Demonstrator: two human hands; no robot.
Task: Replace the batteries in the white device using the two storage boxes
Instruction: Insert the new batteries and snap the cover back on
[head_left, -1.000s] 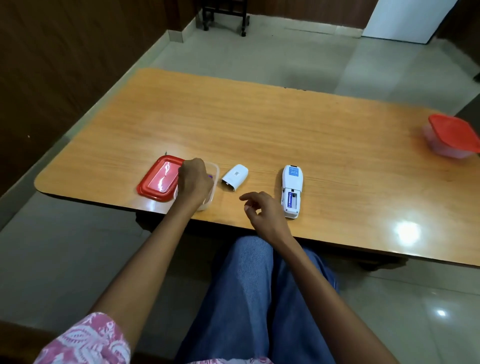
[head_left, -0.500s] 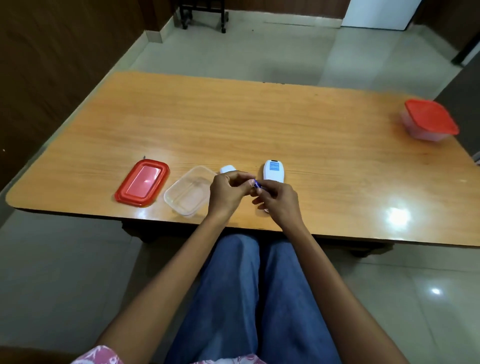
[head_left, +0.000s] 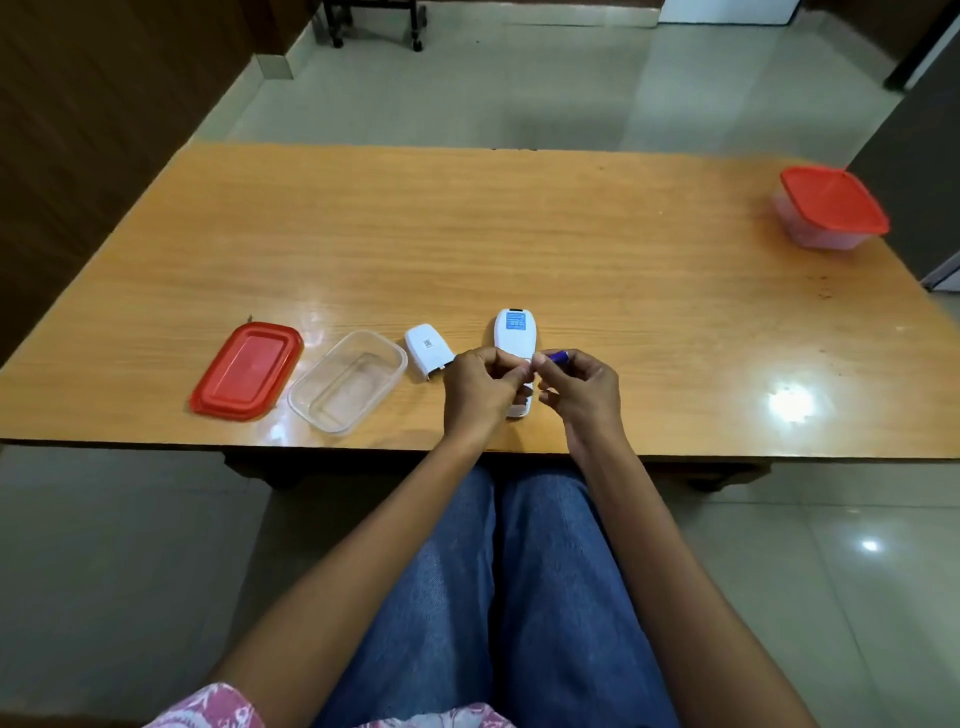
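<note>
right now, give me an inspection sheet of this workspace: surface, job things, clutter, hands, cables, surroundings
surface: wooden table, glossy, light glare at the front right.
job's things: white device lies back up near the front edge; battery cover is off, lying to its left; clear box is open and looks empty; red lid lies beside it; closed red-lidded box sits at the far right corner.
clutter: nothing seen.
hands: right hand pinches a blue battery over the device; left hand is curled, fingertips meeting the right's, and whether it grips the battery cannot be told.
cables: nothing seen.
surroundings: tiled floor; dark wood wall at left; wheeled stand beyond the table.
</note>
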